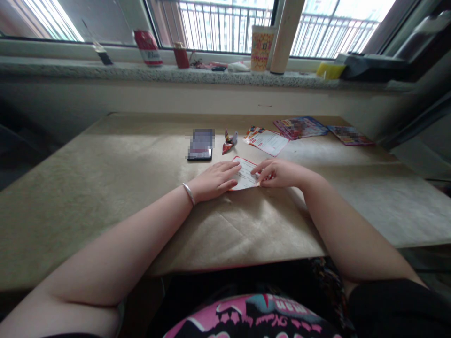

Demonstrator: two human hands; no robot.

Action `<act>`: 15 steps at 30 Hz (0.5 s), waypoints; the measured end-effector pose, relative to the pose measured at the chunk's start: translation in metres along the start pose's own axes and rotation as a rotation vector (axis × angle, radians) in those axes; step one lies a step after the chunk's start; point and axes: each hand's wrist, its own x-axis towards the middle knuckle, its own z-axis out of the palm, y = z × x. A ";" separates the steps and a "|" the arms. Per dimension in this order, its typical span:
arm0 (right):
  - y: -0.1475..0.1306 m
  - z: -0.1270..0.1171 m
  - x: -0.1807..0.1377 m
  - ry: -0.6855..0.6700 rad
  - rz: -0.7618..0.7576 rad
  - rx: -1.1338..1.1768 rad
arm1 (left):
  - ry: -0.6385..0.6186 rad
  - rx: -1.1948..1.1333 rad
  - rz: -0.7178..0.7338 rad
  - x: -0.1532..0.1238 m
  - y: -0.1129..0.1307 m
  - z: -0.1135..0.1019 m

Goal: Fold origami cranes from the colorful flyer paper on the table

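Observation:
A white printed sheet of paper (245,177) with red edges lies on the table in front of me. My left hand (215,179) rests flat on its left side, fingers stretched out. At the right edge, my right hand (280,172) pinches the paper between thumb and fingers, where a patterned part of it shows beneath them. Just beyond the sheet stands a small folded paper figure (229,143) in red, yellow and grey. To the figure's left is a black smartphone (200,146) lying face up.
Behind my right hand lie more printed sheets (269,142), colourful leaflets (301,127) and another leaflet (350,135). On the windowsill (204,75) stand a red and white can (148,48), a red bottle (181,56), a patterned cup (261,49) and a yellow sponge-like block (330,70).

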 end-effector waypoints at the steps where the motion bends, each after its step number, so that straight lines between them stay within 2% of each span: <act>1: 0.000 -0.001 -0.001 -0.016 -0.003 0.006 | 0.009 0.011 -0.006 0.000 0.000 0.000; 7: -0.003 -0.007 -0.003 -0.097 -0.008 0.036 | -0.026 0.106 -0.083 0.001 0.003 -0.001; 15: -0.004 -0.008 -0.003 -0.079 0.077 0.102 | -0.060 0.014 -0.056 0.000 0.004 -0.006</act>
